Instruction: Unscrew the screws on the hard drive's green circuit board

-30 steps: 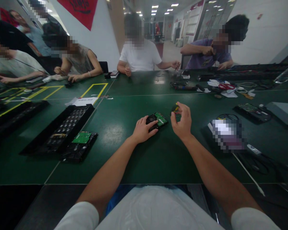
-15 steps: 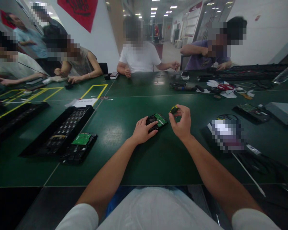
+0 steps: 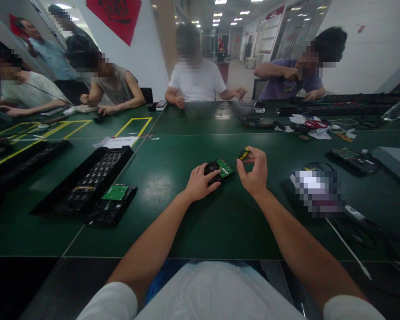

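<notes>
Head camera view: a hard disk drive, its green circuit board turned up, is set on the green worktop, just in front of the wearer's two hands. Its left end is covered by the left hand, which is laid over it with the fingers spread and the thumb towards the near edge; whether the drive's sides are gripped cannot be told. By the right hand, a yellow-and-black screwdriver is grasped between thumb and fingers, to the right of the drive and apart from it; the blade cannot be made out.

To the left, a long black housing is laid at a slant, with rows of pale squares seen inside. A second hard disk drive, also with a green board, is placed close beside its near end. On the right, a pixelated object is surrounded by dark cables, and a third drive is seen beyond it, near a grey box. Yellow tape is marked out on the far left of the surface. Across it, co-workers in a white shirt and a purple shirt are seated.
</notes>
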The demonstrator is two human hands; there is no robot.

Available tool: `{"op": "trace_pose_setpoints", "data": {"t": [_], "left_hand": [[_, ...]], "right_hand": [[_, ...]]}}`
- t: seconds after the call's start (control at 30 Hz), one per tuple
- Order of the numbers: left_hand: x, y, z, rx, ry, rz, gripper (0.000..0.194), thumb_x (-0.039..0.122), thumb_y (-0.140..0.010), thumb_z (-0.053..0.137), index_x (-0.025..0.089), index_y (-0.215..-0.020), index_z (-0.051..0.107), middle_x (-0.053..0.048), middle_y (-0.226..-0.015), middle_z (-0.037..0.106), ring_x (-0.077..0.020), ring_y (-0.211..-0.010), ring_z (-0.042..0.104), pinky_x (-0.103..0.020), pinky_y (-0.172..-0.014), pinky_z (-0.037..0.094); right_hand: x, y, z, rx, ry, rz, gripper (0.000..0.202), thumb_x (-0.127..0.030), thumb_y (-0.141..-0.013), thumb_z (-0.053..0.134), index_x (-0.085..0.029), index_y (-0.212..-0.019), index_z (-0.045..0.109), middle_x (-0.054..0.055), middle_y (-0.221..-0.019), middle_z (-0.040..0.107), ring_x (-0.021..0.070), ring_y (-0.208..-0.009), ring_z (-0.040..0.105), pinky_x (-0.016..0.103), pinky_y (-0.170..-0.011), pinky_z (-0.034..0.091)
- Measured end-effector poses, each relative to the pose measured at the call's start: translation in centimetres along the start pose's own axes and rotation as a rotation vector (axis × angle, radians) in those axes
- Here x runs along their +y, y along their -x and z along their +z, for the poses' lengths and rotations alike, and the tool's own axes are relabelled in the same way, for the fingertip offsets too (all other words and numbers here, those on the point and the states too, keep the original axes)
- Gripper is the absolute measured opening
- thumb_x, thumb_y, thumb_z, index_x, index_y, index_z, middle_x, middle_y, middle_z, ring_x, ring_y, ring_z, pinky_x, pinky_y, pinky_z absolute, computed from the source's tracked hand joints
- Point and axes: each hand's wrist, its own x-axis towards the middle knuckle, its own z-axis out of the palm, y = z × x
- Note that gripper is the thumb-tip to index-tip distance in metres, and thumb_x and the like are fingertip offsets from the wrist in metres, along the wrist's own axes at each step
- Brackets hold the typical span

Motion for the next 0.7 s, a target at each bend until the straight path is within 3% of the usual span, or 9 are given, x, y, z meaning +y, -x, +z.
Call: {"op": "trace_pose_setpoints", "data": {"t": [0.7], "left_hand": [[0.20, 0.08, -0.34, 0.001, 0.004, 0.003, 0.057, 0.057, -0.101, 0.065, 0.041, -0.155, 0.059, -0.010, -0.167, 0.038, -0.0407, -0.154, 0.035, -0.060, -0.123, 0.034]], "right_hand": [[-0.32, -0.11, -0.17, 0.009, -0.008, -0.012, 0.055, -0.032, -0.097, 0.068, -0.029, -0.148, 0.049, 0.014, -0.138, 0.056, 0.0287, -0.109, 0.068, 0.047, -0.078, 0.068]]}}
